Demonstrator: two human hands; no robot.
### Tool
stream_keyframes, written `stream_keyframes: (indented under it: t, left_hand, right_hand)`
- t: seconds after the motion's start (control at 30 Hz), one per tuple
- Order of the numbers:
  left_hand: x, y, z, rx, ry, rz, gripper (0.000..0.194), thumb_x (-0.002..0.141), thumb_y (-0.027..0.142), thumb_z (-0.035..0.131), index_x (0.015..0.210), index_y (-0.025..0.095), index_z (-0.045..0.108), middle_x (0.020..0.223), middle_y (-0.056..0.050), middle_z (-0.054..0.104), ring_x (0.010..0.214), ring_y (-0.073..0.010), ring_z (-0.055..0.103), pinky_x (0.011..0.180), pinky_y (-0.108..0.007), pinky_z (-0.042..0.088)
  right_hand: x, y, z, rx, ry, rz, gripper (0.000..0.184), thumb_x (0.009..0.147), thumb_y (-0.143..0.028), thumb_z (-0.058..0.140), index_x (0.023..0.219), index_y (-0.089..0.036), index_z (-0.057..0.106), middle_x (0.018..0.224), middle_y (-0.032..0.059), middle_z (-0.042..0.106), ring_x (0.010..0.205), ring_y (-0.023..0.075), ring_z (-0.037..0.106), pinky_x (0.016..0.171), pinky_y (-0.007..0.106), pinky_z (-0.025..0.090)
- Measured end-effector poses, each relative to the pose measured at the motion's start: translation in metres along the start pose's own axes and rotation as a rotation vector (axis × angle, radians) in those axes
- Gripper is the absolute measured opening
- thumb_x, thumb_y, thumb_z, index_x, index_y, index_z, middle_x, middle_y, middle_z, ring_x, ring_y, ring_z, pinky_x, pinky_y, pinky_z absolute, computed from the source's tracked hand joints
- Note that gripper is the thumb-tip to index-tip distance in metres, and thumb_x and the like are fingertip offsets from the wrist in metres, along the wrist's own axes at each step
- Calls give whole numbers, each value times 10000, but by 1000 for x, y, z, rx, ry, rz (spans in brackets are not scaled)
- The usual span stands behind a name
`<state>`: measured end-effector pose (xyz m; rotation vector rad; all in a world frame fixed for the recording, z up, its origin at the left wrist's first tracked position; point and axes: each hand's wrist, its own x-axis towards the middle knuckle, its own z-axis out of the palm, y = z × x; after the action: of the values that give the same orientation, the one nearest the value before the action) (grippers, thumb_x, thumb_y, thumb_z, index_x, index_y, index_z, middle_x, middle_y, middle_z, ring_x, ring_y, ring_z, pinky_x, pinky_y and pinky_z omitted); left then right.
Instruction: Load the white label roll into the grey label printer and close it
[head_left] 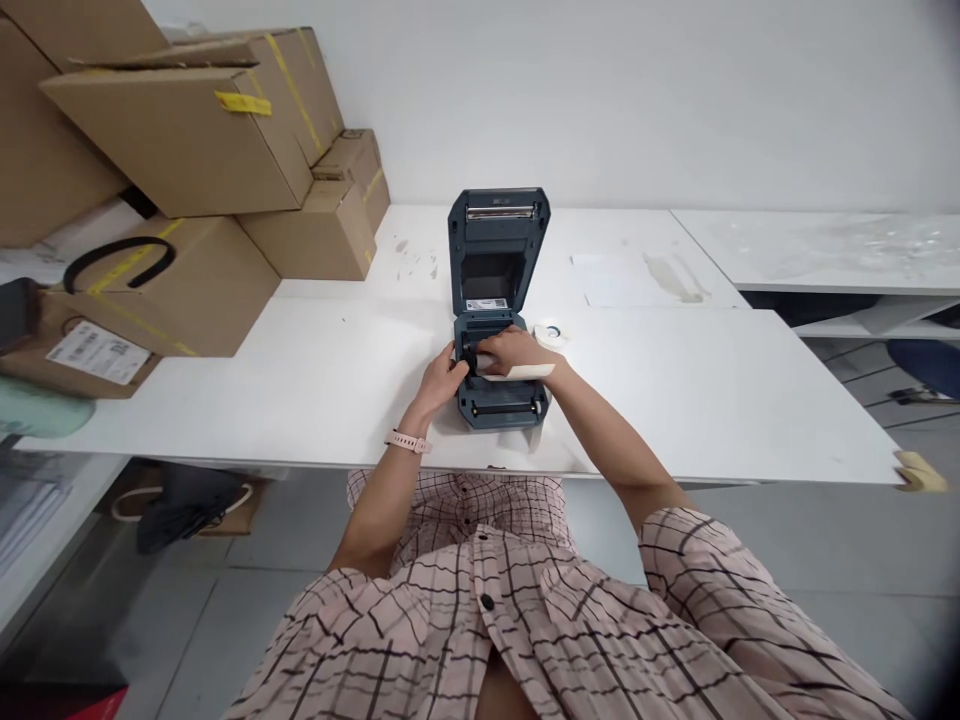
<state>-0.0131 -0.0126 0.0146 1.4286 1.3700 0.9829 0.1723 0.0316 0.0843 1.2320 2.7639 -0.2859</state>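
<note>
A dark blue-grey label printer (501, 408) stands on the white table with its lid (499, 235) raised. My right hand (514, 350) reaches into the open body, fingers curled over a roll of white labels (491, 366). A pale strip (531, 372) of the roll sticks out to the right under that hand. On the printer's left side wall, my left hand (444, 380) is closed, its thumb at the inner edge near the roll holder. A second small white roll (551, 335) lies on the table just right of the printer, partly behind my right wrist.
Cardboard boxes (187, 140) are stacked at the left of the white table (337, 400). A thin white sheet (611, 280) lies right of the printer. Brown tape (919, 472) wraps the table's right corner. A blue stool (926, 365) stands at the far right.
</note>
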Motion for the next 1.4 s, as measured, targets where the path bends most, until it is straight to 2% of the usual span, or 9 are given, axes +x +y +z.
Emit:
stream_keyframes:
  t: [0.1,0.2,0.3,0.43,0.53,0.67,0.8,1.13,1.4]
  left_hand:
    - [-1,0,1,16,12,-37,548,876,277,571,1417,197,612,735,-8,668,641,-170,595,681,-305,512]
    - [-2,1,2,6,17,-38,563,888,305,587,1440,196,601,844,-50,725,740,-203,651,740,-339,542]
    - [-4,1,4,-38,33,-46,600,885,346,626,1465,195,585,994,-95,766,856,-242,695,803,-376,565]
    - [-6,1,6,-108,45,-72,660,875,414,677,1490,202,566,1173,-131,763,942,-263,714,826,-393,577]
    - [-7,1,7,-130,48,-88,695,866,445,698,1502,202,556,1226,-136,751,960,-262,716,809,-377,576]
    - [-8,0,7,-126,62,-108,731,867,470,709,1527,211,533,1143,-123,767,905,-239,709,786,-360,565]
    - [-8,0,7,-94,72,-118,732,867,481,716,1527,221,539,1076,-109,771,867,-230,699,774,-359,562]
    - [-10,3,6,-117,67,-124,736,868,499,719,1531,232,543,1120,-117,766,928,-245,704,796,-369,577]
    - [-10,4,7,-152,69,-130,748,843,528,756,1496,216,572,1079,-109,755,866,-219,677,727,-323,549]
  right_hand:
    - [-20,-1,10,143,151,-41,395,984,-194,581,1365,-144,673,1308,165,747,1197,338,705,986,453,532]
    - [-50,-8,27,267,280,-78,372,1042,-233,488,1346,-165,692,1286,149,758,1184,327,715,939,474,590]
    - [-79,-22,46,274,393,-86,379,1069,-263,453,1351,-190,695,1387,139,719,1291,332,677,1043,540,581]
    - [-99,-48,65,192,508,16,376,1075,-262,456,1349,-185,700,1477,160,659,1379,361,624,1118,590,553]
    - [-101,-63,72,188,538,50,382,1079,-266,447,1359,-183,694,1494,176,641,1384,370,617,1089,581,582]
    - [-100,-72,74,184,567,65,392,1088,-266,426,1352,-147,690,1485,208,640,1370,375,624,1063,574,597]
    - [-99,-73,77,200,591,75,365,1081,-271,450,1347,-207,691,1481,172,651,1352,364,634,1059,575,597]
    - [-101,-73,82,207,642,69,370,1078,-271,469,1382,-249,678,1467,137,670,1364,343,638,1066,569,608]
    - [-103,-76,80,259,586,109,370,1077,-280,470,1349,-190,704,1508,170,630,1412,363,600,1112,576,579]
